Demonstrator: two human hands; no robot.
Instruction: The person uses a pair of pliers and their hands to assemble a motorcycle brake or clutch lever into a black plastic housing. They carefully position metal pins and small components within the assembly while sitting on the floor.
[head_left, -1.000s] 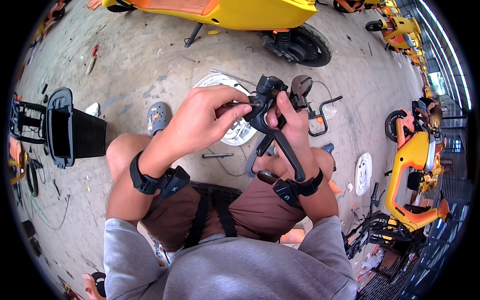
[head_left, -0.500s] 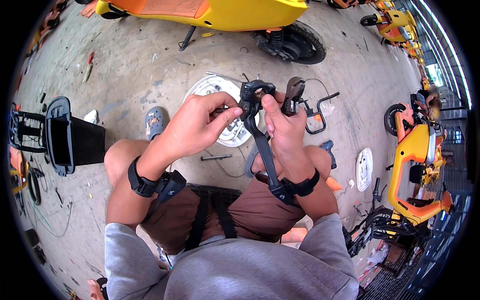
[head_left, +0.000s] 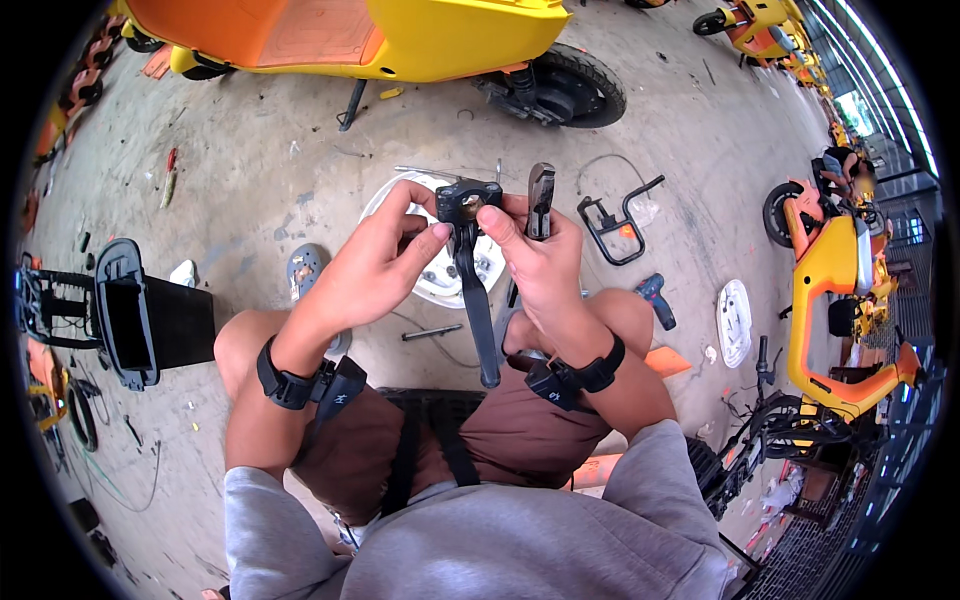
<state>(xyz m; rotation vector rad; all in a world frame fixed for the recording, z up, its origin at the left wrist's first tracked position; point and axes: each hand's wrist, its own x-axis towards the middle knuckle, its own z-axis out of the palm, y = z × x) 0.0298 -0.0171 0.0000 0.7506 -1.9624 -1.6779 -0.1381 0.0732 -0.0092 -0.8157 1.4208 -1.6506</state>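
Both of my hands hold a black brake lever with a clamp bracket above my lap, its long blade pointing down toward me. My left hand pinches the left side of the bracket between thumb and fingers. The thumb of my right hand presses on the bracket's right side. In the same right hand a dark plier-like tool stands upright, its lower part hidden by the fingers. Below the hands, a white round dish with small metal parts sits on the floor, partly covered by my left hand.
A long bolt lies before my knees. To the right are a black tube frame, a cordless drill and a white cover. A yellow scooter stands ahead, a black box at left. Another person sits far right.
The brake lever has moved slightly left and its blade has swung to hang more upright, clear of my right wrist. The plier-like tool has turned in my right hand.
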